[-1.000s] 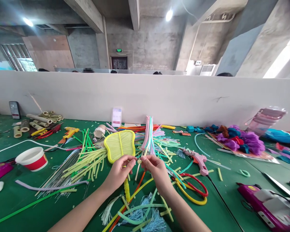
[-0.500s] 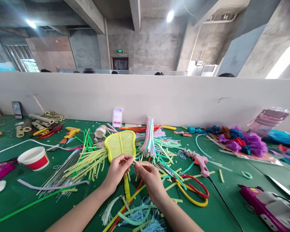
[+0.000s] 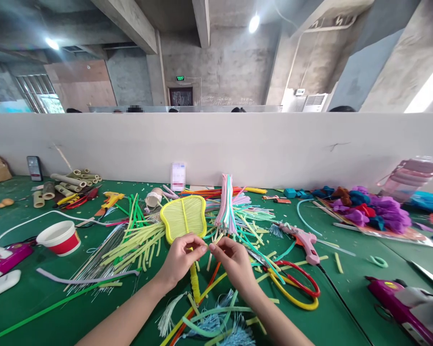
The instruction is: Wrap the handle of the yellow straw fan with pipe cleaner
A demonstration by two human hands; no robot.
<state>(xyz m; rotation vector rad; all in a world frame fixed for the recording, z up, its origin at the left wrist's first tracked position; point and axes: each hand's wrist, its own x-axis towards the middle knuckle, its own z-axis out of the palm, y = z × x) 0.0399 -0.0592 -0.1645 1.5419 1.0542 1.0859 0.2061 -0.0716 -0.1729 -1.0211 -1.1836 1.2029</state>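
My left hand [image 3: 187, 252] is closed in a pinch, its fingertips nearly meeting those of my right hand [image 3: 233, 259]. Between them they pinch a short pale yellow chenille stem [image 3: 219, 238], mostly covered by the fingers. Just behind my left hand lies a yellow fan [image 3: 185, 218] with a wavy rim and a centre rib. Its wrapped handle [image 3: 195, 283] runs below my left hand toward me. Beyond my right hand a bundle of pink, white and mint stems [image 3: 224, 204] stands upright. Blue tassels [image 3: 238, 331] and loose stems lie beneath my wrists.
Scissors [image 3: 312, 288] with red and yellow handles and a pink glue gun [image 3: 303, 240] lie to the right. On the left are yellow-green stems [image 3: 137, 242], thin wires [image 3: 104, 259], a paper cup [image 3: 59, 239] and a yellow glue gun [image 3: 111, 199]. A low partition [image 3: 274, 149] closes off the back.
My hands have drawn closer, with fingertips now nearly touching. The short stem that stretched across toward my right palm now points up by my right fingers. The whole view has shifted slightly.
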